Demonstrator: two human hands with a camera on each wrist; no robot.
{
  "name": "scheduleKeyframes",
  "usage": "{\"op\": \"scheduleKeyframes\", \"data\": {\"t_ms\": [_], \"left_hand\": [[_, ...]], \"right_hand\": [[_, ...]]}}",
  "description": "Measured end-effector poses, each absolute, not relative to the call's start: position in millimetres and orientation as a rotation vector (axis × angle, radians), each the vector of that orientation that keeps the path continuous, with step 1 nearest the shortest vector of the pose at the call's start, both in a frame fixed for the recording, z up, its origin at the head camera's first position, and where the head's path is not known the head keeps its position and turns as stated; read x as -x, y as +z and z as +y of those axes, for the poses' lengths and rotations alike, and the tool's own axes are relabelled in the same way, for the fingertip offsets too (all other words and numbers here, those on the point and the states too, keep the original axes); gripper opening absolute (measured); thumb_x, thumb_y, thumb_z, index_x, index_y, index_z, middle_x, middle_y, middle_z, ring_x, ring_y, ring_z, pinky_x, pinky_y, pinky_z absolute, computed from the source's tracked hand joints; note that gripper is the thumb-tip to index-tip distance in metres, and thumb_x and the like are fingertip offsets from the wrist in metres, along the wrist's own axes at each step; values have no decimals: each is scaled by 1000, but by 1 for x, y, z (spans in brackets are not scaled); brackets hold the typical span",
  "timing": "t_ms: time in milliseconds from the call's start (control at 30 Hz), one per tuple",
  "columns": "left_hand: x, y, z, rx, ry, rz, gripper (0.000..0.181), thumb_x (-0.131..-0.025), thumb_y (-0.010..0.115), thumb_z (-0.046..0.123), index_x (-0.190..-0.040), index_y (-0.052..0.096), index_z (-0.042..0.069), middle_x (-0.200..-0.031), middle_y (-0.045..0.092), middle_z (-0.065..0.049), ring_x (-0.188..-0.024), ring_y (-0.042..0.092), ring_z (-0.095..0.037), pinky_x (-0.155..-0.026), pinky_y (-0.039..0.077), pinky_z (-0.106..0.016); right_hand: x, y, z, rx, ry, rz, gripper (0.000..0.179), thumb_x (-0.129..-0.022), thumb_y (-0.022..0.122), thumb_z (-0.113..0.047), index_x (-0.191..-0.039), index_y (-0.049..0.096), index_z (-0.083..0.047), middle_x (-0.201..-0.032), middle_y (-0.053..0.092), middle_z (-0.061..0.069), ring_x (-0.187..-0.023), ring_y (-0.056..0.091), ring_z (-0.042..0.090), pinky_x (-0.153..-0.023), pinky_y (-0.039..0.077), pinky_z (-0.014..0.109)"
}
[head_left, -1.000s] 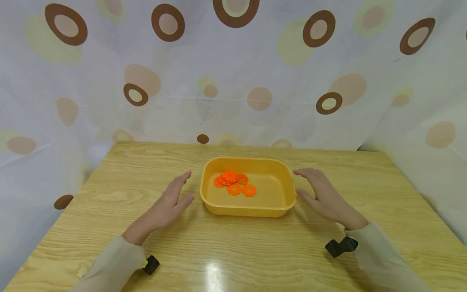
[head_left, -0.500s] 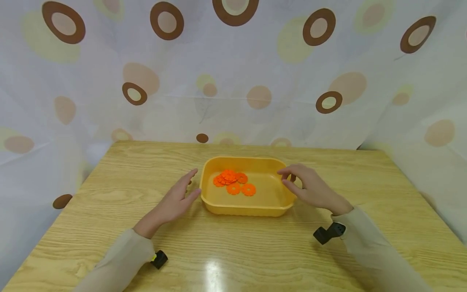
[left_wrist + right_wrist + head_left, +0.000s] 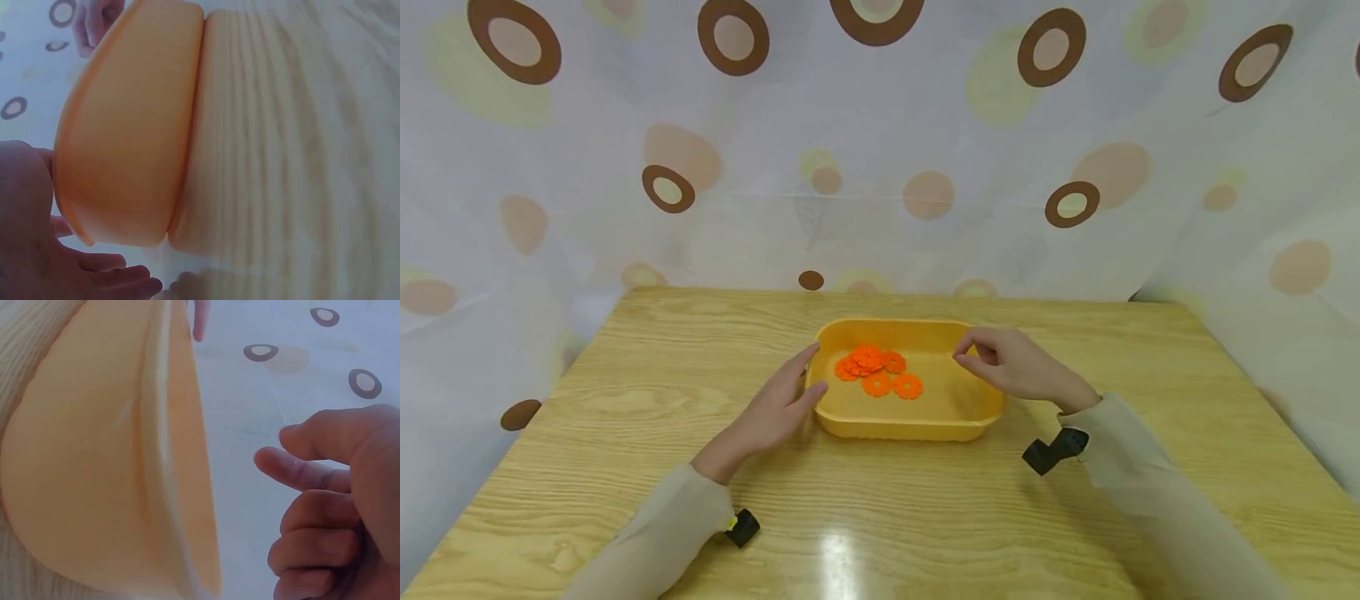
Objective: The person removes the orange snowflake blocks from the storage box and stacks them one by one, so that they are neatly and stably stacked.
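Head view, nearest the camera: two pale sleeves reach forward over the wooden table (image 3: 625, 467), each with a small black wrist camera strapped beneath, the left one (image 3: 745, 527) and the right one (image 3: 1054, 450).

Past the left sleeve, the left hand (image 3: 769, 412) lies against the left end of the orange tray (image 3: 910, 427). Its fingers are straight and relaxed, the fingertips reaching up along the rim and the thumb touching the outer wall; it grips nothing. The left wrist view shows the same: the tray's outer wall (image 3: 131, 131) fills the frame, with the palm and straight fingers (image 3: 100, 275) just beside its lower corner.

Over the tray's right end, the right hand (image 3: 1018, 371) hangs above the rim with its fingers curled inward and the thumb close to the forefinger. From the head view it is hard to tell whether the tips touch. In the right wrist view the curled fingers (image 3: 312, 475) are seen apart from the tray's rim (image 3: 181, 456), with nothing between them.

Inside the tray, toward its left half, lies a small cluster of orange toothed discs (image 3: 876, 371), several overlapping and two lying flat a little nearer the camera. They are well apart from the right hand's fingertips.

Behind the table hangs a white curtain (image 3: 925, 150) printed with brown rings and pale spots.
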State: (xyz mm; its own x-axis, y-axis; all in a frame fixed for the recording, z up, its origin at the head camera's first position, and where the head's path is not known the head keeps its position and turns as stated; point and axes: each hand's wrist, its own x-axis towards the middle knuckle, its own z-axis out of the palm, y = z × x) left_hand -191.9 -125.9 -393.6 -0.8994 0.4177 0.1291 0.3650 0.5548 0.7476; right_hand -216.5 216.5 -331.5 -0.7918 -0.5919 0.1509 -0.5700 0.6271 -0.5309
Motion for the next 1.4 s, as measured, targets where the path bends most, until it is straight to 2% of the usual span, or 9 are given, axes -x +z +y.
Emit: {"op": "scheduleKeyframes", "data": {"t_ms": [233, 367, 433, 533, 733, 900, 1100, 1267, 1400], "left_hand": [[191, -395, -121, -669, 1245, 2699, 62, -104, 41, 28, -152, 16, -3, -156, 20, -24, -144, 20, -39, -115, 18, -54], [191, -396, -121, -667, 1236, 2702, 63, -104, 43, 27, -152, 15, -2, -153, 26, -24, -130, 40, -38, -112, 25, -53], [191, -396, -121, -668, 1225, 2706, 64, -103, 43, 28, -152, 15, -1, -142, 41, -24, -108, 52, -31, -106, 34, -50], [191, -397, -123, -672, 1212, 2705, 65, -103, 44, 29, -153, 14, 0, -107, 54, -17, -77, 48, -20, -86, 42, -40], [192, -398, -125, -680, 1217, 2702, 66, -102, 45, 31, -153, 14, 2, -75, 46, -4, -67, 43, -15, -70, 40, -31], [191, -399, -125, -694, 1229, 2708, 66, -102, 45, 31, -153, 15, 2, -100, 56, -15, -85, 48, -21, -89, 41, -41], [192, -400, -125, -692, 1247, 2683, 66, -102, 46, 30, -153, 14, 2, -103, 56, -19, -88, 51, -24, -94, 40, -44], [193, -401, -125, -717, 1282, 2669, 66, -102, 46, 30, -153, 14, 1, -138, 44, -28, -117, 49, -32, -106, 35, -51], [193, -400, -125, -707, 1274, 2671, 66, -102, 45, 29, -153, 14, 1, -131, 49, -26, -109, 52, -31, -103, 37, -49]], "right_hand": [[227, -323, 208, 988, -876, 2766, 8, -94, 62, -13, -98, 66, -7, -53, 29, -8, -46, 23, 3, -58, 35, 25], [233, -320, 202, 993, -889, 2748, 7, -94, 63, -13, -97, 66, -8, -53, 28, -8, -45, 23, 3, -58, 34, 25], [236, -318, 199, 994, -894, 2735, 8, -94, 63, -13, -98, 66, -7, -53, 27, -7, -45, 23, 4, -58, 34, 25], [242, -317, 194, 984, -891, 2716, 10, -94, 62, -13, -100, 66, -7, -54, 27, -6, -45, 23, 4, -58, 33, 25], [254, -319, 185, 1001, -897, 2652, 15, -94, 62, -13, -105, 68, -5, -53, 30, -7, -46, 24, 5, -57, 33, 24], [264, -326, 180, 999, -915, 2585, 19, -93, 62, -11, -109, 69, -2, -52, 29, -6, -46, 22, 6, -60, 34, 26], [273, -334, 176, 950, -909, 2543, 22, -94, 61, -12, -112, 68, -1, -53, 28, -5, -47, 22, 8, -62, 35, 28], [283, -338, 172, 928, -919, 2516, 22, -94, 61, -11, -112, 68, 1, -51, 29, -6, -46, 23, 9, -59, 35, 28], [288, -344, 170, 884, -924, 2496, 22, -94, 60, -11, -112, 69, 0, -50, 30, -6, -45, 24, 9, -55, 34, 26]]}}
